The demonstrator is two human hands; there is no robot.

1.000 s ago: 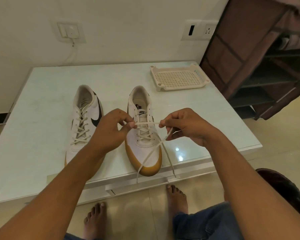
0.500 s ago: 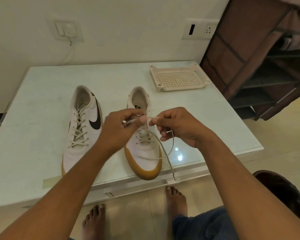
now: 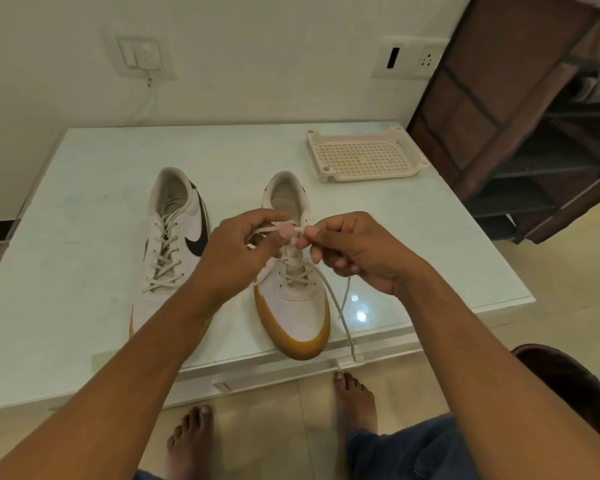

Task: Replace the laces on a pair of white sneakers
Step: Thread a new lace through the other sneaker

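Two white sneakers with tan soles stand side by side on a pale table [image 3: 84, 209], toes toward me. The left sneaker [image 3: 174, 244] is fully laced. Over the right sneaker [image 3: 291, 299] my left hand [image 3: 236, 251] and my right hand [image 3: 354, 251] meet, each pinching the cream lace [image 3: 340, 306] above the tongue. One loose lace end trails down past the shoe's right side to the table's front edge. The upper eyelets are hidden behind my fingers.
A cream perforated plastic tray [image 3: 364, 155] sits at the table's far right. A dark shoe rack [image 3: 534, 116] stands to the right of the table. My bare feet [image 3: 354, 396] are on the tiled floor below the front edge.
My hands have come together from a spread, taut pull to a close pinch over the right sneaker. The lace's slack loop on the right has been drawn in.
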